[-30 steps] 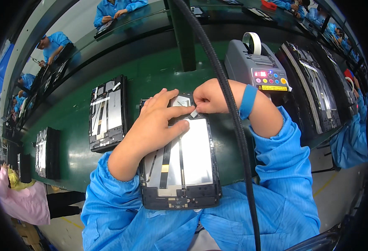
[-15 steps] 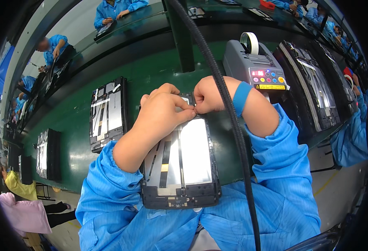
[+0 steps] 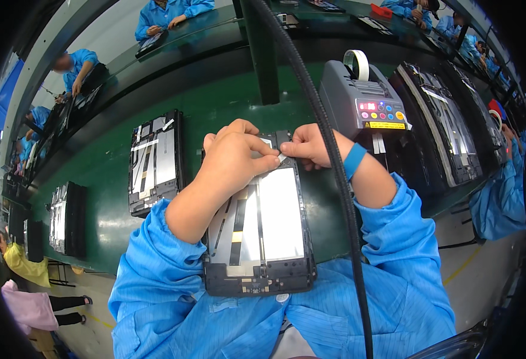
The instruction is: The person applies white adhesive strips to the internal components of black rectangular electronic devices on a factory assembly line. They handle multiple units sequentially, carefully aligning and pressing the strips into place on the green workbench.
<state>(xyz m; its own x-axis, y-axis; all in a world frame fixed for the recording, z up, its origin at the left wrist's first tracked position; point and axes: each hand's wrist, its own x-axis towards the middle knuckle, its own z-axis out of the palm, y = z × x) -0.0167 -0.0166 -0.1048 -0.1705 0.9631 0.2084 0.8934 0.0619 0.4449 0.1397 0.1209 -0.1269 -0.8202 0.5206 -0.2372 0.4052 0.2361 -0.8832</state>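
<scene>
Pinching, in head view, the end of a small white strip point(image 3: 282, 158) with left hand point(image 3: 230, 154), thumb and index fingers pressed together over the upper part of an opened tablet point(image 3: 281, 212). Holding right hand point(image 3: 312, 146) just beside, with fingers curled; cannot tell whether gripping the strip. Located tablet on green desk point(image 3: 107, 206), close in front of blue coat point(image 3: 185, 317). Noted grey tape dispenser point(image 3: 340, 99) beyond right hand, similar opened device point(image 3: 162, 158) to the left.

Markings on a grey dispenser point(image 3: 339, 96)
Red digits point(image 3: 367, 106) glowed above a yellow warning label point(image 3: 385, 125) with dark print.
</scene>
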